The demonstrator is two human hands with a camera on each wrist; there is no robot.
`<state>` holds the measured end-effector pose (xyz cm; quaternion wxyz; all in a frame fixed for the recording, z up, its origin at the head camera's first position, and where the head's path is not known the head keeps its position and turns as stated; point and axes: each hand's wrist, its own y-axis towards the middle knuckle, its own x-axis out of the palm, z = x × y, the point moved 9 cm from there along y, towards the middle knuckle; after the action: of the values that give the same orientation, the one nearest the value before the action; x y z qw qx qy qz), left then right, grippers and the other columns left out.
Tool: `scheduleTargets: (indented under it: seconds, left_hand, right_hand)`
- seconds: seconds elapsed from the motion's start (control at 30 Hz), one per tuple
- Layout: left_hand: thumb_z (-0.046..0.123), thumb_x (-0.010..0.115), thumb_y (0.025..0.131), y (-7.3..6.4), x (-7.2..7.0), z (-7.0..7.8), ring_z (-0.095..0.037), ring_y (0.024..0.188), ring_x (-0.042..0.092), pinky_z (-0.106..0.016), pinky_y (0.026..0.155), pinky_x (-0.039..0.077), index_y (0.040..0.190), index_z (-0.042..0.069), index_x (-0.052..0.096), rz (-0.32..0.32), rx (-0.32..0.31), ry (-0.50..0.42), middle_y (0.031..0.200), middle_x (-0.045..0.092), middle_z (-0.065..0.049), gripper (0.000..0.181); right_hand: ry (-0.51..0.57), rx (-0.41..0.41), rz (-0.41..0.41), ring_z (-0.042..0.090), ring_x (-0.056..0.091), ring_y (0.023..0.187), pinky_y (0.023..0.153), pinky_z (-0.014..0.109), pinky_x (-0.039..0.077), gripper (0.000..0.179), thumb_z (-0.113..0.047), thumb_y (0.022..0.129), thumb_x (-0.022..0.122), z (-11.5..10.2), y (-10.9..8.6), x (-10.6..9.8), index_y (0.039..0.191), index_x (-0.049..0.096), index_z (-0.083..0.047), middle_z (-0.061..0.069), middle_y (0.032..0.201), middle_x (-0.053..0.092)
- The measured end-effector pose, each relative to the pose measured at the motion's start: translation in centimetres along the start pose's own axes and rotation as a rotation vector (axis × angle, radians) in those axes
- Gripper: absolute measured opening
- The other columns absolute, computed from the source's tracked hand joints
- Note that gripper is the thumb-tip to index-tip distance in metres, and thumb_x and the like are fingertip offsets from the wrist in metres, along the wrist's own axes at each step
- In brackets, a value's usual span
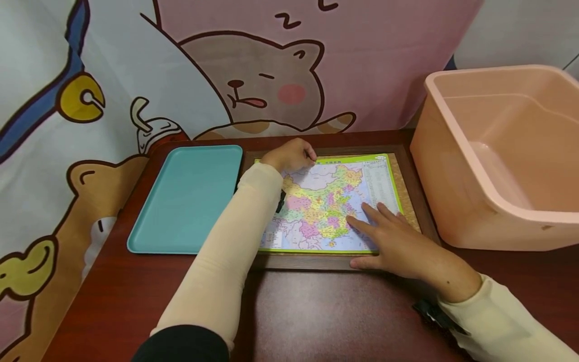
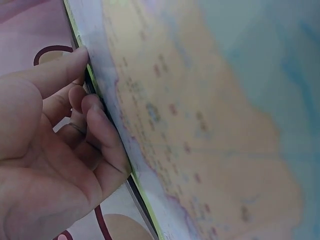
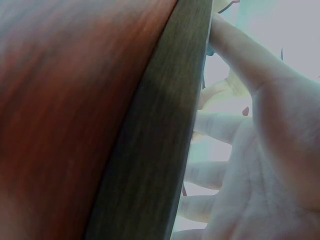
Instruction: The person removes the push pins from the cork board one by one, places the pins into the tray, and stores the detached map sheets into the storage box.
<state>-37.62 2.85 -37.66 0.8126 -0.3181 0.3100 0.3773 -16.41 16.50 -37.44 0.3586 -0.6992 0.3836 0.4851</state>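
A printed map (image 1: 325,201) with a green border lies inside a brown picture frame (image 1: 312,262). My left hand (image 1: 291,155) reaches over its far edge with curled fingers. In the left wrist view, that hand's fingertips (image 2: 92,105) are right at the green edge of the map (image 2: 200,125). My right hand (image 1: 398,241) spreads its fingers across the lower right of the map, its thumb over the near side of the frame. The right wrist view shows the extended fingers (image 3: 210,175) partly hidden behind the frame's side (image 3: 155,120).
A blue-green tray (image 1: 194,196) lies left of the frame, partly covered by the left sleeve. To the right stands a deep pink bin (image 1: 461,201). All of these are on a dark red table (image 1: 294,311), with a cartoon-printed backdrop (image 1: 375,65) behind it.
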Motion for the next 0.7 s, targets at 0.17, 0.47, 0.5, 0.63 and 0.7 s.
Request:
scheduleTargets:
  seconds: [0.17,0.47,0.5,0.63,0.7]
  left_hand:
    - [0.018,0.062,0.1,0.09,-0.02,0.0,-0.019,0.091,0.052,-0.031,0.084,0.043,0.109,0.01,0.066,-0.004,-0.001,0.012,0.106,0.062,-0.006,0.013]
    - [0.018,0.061,0.1,0.05,0.11,-0.1,-0.018,0.093,0.051,-0.031,0.085,0.042,0.11,0.01,0.064,-0.016,-0.021,0.01,0.107,0.061,-0.005,0.013]
    - [0.017,0.06,0.1,0.05,0.09,-0.08,-0.018,0.093,0.051,-0.031,0.085,0.042,0.11,0.01,0.064,-0.015,-0.02,0.008,0.106,0.06,-0.005,0.013]
    - [0.016,0.061,0.1,0.01,0.15,0.05,-0.018,0.09,0.05,-0.03,0.082,0.042,0.109,0.007,0.064,-0.018,-0.009,-0.004,0.104,0.06,-0.005,0.013]
    - [0.015,0.061,0.1,0.0,0.23,0.06,-0.018,0.089,0.05,-0.03,0.081,0.042,0.109,0.006,0.064,-0.02,-0.008,-0.013,0.103,0.06,-0.005,0.013]
  right_hand:
    - [-0.003,-0.004,0.007,0.061,0.03,0.139,0.098,0.079,0.032,0.087,-0.065,0.081,0.071,-0.03,-0.02,-0.06,0.15,0.048,-0.018,0.029,0.155,0.035]
    - [-0.003,-0.007,0.009,0.061,0.031,0.139,0.098,0.079,0.032,0.086,-0.063,0.081,0.072,-0.09,-0.04,-0.04,0.15,0.048,-0.017,0.03,0.155,0.036]
    - [-0.003,-0.008,0.011,0.061,0.031,0.139,0.098,0.079,0.032,0.086,-0.063,0.081,0.072,-0.1,-0.04,-0.08,0.15,0.048,-0.017,0.03,0.155,0.036]
    - [-0.003,-0.007,0.006,0.061,0.031,0.139,0.097,0.08,0.032,0.086,-0.063,0.081,0.072,-0.09,-0.05,-0.08,0.15,0.048,-0.017,0.03,0.155,0.036]
    - [0.001,-0.003,0.0,0.061,0.03,0.139,0.098,0.08,0.031,0.086,-0.064,0.081,0.072,-0.07,-0.06,-0.06,0.15,0.048,-0.017,0.03,0.155,0.036]
